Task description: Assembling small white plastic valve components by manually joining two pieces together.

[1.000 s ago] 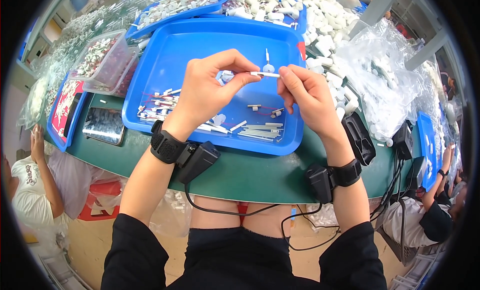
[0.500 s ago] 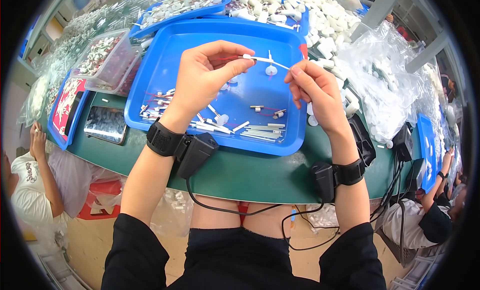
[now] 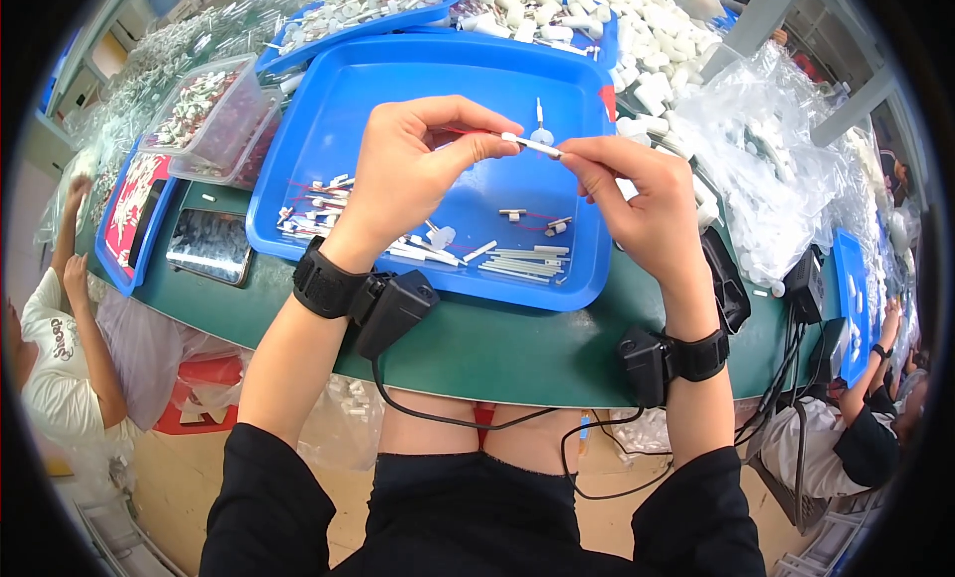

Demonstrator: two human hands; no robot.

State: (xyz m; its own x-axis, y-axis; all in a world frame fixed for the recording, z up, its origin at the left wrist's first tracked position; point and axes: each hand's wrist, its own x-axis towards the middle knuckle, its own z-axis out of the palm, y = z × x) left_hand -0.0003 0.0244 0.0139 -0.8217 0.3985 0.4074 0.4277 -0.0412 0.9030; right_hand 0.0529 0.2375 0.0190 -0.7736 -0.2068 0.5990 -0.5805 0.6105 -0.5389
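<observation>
Over the large blue tray (image 3: 358, 85), a thin white stick-like part (image 3: 538, 147) with red wire spans between my hands. The fingertips of my left hand (image 3: 406, 169) pinch its left end, where the wire runs back into the palm. At its other end, the thumb and forefinger of my right hand (image 3: 645, 201) grip the tip. Behind the part lies a white disc with a thin stem (image 3: 541, 135). Lower in the tray are a small pair of wired pieces (image 3: 537, 219), loose white sticks (image 3: 522, 266) and a heap of wired parts (image 3: 316, 211).
A phone (image 3: 210, 247) lies left of the tray beside clear plastic boxes (image 3: 204, 114) of small parts. White cylindrical pieces (image 3: 652, 55) and clear plastic bags (image 3: 756, 159) crowd the right. Black cables (image 3: 791, 348) hang over the table edge. Other people sit at both sides.
My right hand has come inward and slightly down, and my left hand slightly right. Less of the white part shows between them, and it looks straighter. At left, another person's arm has lifted.
</observation>
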